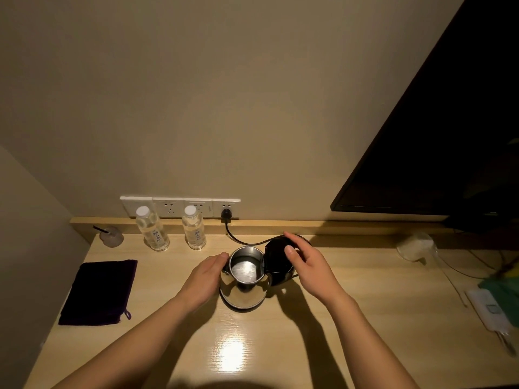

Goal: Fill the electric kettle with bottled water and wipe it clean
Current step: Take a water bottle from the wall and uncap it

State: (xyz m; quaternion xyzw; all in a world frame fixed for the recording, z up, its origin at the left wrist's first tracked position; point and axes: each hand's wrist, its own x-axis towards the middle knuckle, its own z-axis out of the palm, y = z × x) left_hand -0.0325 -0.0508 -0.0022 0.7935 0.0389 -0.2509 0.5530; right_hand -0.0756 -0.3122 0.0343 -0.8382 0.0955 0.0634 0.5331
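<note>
On the desk [168,265], my left hand [206,279] lies straight-fingered against the kettle [244,279]; my right hand [311,270] grips its raised lid [276,259].

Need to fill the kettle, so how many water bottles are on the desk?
2. The left bottle stands by the back ledge under the sockets; the right bottle beside it, nearer the plug. None looks hidden.

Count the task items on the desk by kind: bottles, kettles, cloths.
water bottles: 2
kettle: 1
dark cloth: 1
total: 4
</note>
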